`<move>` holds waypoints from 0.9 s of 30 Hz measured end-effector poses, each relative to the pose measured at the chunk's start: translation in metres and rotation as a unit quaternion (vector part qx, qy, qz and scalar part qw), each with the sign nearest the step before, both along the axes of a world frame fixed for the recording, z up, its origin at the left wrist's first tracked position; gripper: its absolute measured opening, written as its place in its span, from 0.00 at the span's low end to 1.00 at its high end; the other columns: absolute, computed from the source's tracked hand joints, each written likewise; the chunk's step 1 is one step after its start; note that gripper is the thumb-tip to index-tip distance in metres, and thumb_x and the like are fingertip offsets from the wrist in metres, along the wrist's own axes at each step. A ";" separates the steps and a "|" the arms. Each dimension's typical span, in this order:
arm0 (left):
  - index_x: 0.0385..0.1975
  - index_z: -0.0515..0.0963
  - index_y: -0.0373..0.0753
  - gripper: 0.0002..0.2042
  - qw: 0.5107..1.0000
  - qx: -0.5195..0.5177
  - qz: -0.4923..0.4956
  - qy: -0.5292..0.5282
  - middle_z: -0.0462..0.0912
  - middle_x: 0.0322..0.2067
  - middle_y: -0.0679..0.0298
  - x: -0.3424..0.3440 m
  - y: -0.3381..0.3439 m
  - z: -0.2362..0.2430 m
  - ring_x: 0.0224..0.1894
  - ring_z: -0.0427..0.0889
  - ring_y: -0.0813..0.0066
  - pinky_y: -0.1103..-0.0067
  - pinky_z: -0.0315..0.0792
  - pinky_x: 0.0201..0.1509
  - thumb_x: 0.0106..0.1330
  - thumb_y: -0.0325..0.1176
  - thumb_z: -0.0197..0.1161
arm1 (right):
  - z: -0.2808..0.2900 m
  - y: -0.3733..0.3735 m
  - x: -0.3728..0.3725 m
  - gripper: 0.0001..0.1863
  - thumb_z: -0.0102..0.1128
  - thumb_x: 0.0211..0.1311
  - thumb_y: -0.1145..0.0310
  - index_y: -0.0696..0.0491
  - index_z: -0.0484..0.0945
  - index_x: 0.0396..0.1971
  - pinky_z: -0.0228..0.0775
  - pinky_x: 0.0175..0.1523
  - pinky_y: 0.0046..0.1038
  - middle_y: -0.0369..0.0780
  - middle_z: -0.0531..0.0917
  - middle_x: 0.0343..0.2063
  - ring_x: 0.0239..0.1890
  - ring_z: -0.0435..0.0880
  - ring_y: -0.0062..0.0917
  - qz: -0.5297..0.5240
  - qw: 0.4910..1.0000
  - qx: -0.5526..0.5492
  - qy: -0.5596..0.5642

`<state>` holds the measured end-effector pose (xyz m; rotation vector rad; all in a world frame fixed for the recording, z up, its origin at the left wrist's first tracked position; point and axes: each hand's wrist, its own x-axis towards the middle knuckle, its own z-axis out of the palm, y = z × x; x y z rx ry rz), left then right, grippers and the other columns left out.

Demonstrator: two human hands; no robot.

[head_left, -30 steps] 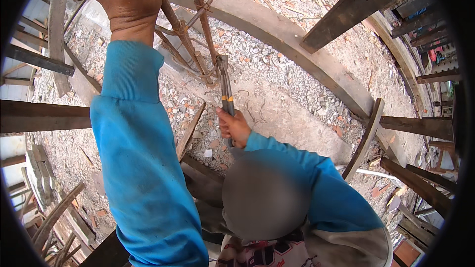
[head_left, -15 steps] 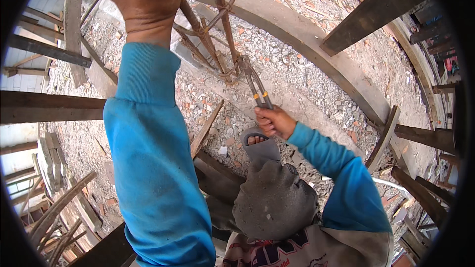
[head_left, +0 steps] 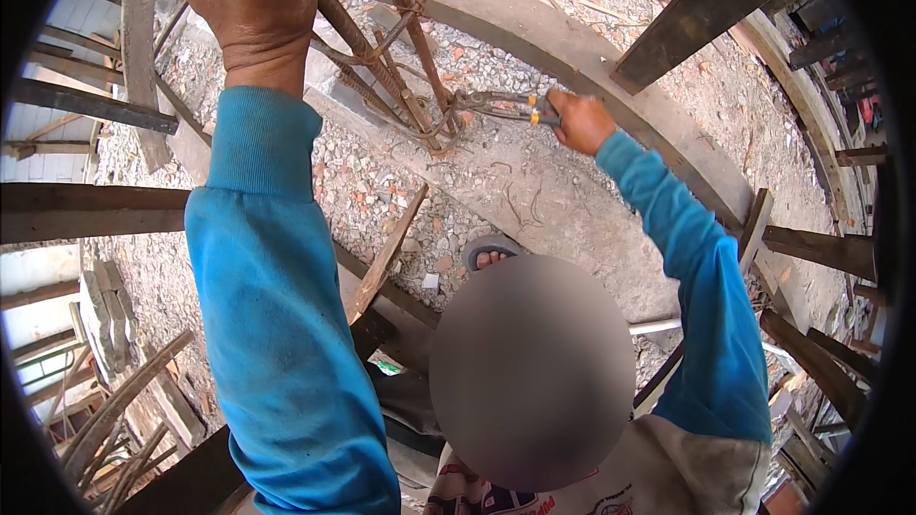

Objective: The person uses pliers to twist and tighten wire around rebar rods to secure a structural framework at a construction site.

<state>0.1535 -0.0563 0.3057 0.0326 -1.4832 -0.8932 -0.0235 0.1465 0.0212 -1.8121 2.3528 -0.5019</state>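
My right hand [head_left: 584,121] is closed round the dark handles of a pair of pincers [head_left: 501,107] with yellow bands. Their jaws meet a rusty rebar cage [head_left: 412,33] at a corner of its lowest visible stirrup [head_left: 434,133]. The pincers lie nearly level, pointing left. At the top left, my left hand [head_left: 243,0] is raised beside the cage's upper bars; the picture's edge cuts off its fingers, so their grip is hidden. Blue sleeves cover both forearms.
Rubble and gravel [head_left: 382,200] cover the ground around a curved concrete strip [head_left: 534,43]. Dark timber posts [head_left: 711,14] stand at the sides. A loose wooden strip [head_left: 386,253] leans near my sandalled foot [head_left: 491,253]. A round blurred patch hides the lower middle.
My right hand has swung up and to the right, turning the pincers from steep to nearly level. Their jaws stay at the stirrup. My left hand and the cage appear slightly farther left.
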 end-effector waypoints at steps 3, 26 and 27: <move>0.66 0.50 0.31 0.38 0.998 -0.019 -0.014 0.051 0.70 0.52 0.57 -0.008 -0.007 -0.007 0.53 0.69 0.70 0.74 0.61 0.61 0.59 0.37 0.60 | -0.010 -0.002 -0.014 0.10 0.60 0.56 0.68 0.53 0.71 0.35 0.76 0.36 0.44 0.50 0.82 0.29 0.29 0.83 0.46 -0.021 1.000 0.001 0.005; 0.40 0.78 0.33 0.12 0.999 -0.033 0.027 0.007 0.81 0.43 0.58 0.003 -0.047 -0.012 0.52 0.77 0.68 0.68 0.66 0.59 0.63 0.33 0.56 | -0.072 0.108 0.129 0.19 0.55 0.66 0.62 0.56 0.73 0.52 0.70 0.46 0.27 0.37 0.79 0.36 0.41 0.77 0.22 -0.204 0.693 0.032 -0.691; 0.42 0.77 0.32 0.13 0.999 -0.037 0.024 -0.023 0.80 0.44 0.57 0.007 -0.054 -0.018 0.53 0.76 0.67 0.67 0.66 0.60 0.64 0.33 0.54 | -0.080 0.106 0.137 0.18 0.55 0.66 0.62 0.56 0.73 0.51 0.71 0.45 0.27 0.37 0.79 0.34 0.40 0.77 0.22 -0.194 0.698 0.017 -0.689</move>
